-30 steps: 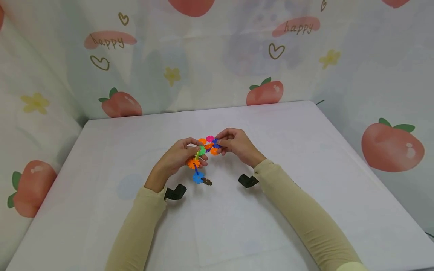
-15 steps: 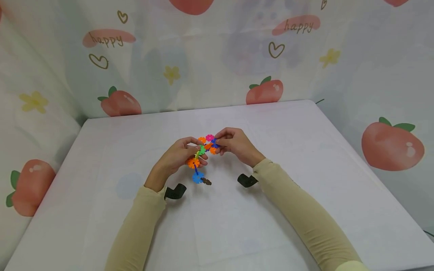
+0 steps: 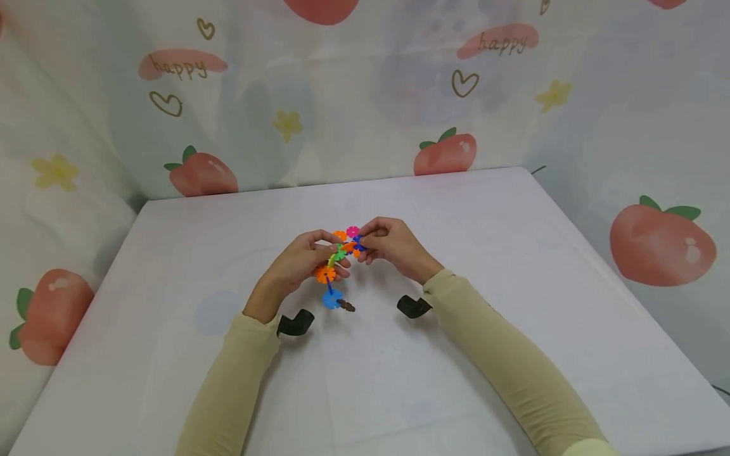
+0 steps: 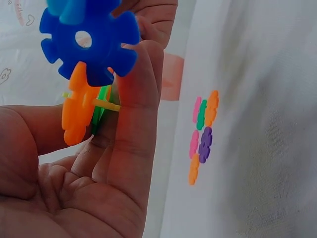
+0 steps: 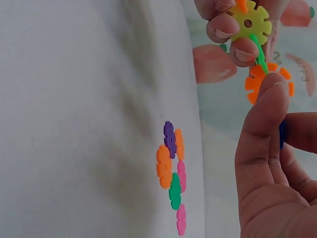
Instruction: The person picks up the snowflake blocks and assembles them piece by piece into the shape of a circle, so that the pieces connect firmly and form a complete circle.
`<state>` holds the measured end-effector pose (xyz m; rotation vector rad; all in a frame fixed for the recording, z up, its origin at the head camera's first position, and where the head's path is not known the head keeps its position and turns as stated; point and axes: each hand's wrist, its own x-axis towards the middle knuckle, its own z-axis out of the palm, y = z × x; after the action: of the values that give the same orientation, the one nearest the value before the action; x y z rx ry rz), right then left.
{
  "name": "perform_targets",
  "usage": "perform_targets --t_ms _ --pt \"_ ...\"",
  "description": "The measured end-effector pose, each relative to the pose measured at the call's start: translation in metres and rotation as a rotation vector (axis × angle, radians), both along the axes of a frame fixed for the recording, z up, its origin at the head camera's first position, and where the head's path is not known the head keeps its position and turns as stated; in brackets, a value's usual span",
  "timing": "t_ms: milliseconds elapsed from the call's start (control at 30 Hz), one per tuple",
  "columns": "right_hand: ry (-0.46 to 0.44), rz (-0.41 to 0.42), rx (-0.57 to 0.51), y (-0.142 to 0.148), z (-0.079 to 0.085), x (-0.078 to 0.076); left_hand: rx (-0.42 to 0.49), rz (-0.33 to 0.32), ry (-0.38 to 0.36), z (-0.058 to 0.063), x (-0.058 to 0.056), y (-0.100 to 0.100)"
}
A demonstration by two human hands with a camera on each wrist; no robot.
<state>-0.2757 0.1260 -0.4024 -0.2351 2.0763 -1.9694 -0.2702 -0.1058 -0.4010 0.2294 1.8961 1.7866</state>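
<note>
Right, both hands are in close over the white cloth-covered table [image 3: 485,266], and between them is the string of toothed, plastic-looking discs, apparently held clear of the cloth. The left hand [image 3: 296,258] pinches it mid-length, thumb and fingers around the yellow notched disc [image 5: 250,24] and the bright-green notched disc [image 5: 260,55]. Opposite, the right hand [image 3: 395,246] has thumb and fingers narrowed on a dark-blue notched piece [image 5: 282,135], mostly covered, right beside the upper orange notched disc [image 5: 254,82].

Below the left hand, the finished stretch hangs down: a lower orange notched disc [image 3: 326,274], an edge-on royal-blue notched disc [image 3: 329,285], a light-blue notched disc [image 3: 332,299], and a brown notched piece [image 3: 345,305] at the tip. So seven look joined from brown up to orange; whether that dark-blue one is seated, I can't tell, because the thumb hides the joint. That's the link being worked, I'd judge.

And what's left? Six lie loose on the cloth beyond the hands: a loose purple disc [image 5: 170,139], a loose teal-green disc [image 5: 175,191], two loose pink discs [image 5: 182,176] and two loose orange discs [image 5: 164,166]. Call it roughly halfway through the pieces in view.
</note>
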Motion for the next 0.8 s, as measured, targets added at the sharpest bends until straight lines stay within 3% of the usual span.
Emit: perform_targets --t_ms 467,633,800 --pt "-0.022 -0.043 0.032 0.010 -0.005 -0.005 0.008 0.017 0.001 -0.004 -0.003 -0.004" --pt "-0.042 -0.020 0.118 0.007 -0.007 -0.006 0.019 0.018 0.001 -0.001 -0.002 -0.004" --pt "-0.023 -0.050 0.244 0.005 -0.014 -0.009 0.006 0.023 -0.001 -0.001 -0.001 -0.003"
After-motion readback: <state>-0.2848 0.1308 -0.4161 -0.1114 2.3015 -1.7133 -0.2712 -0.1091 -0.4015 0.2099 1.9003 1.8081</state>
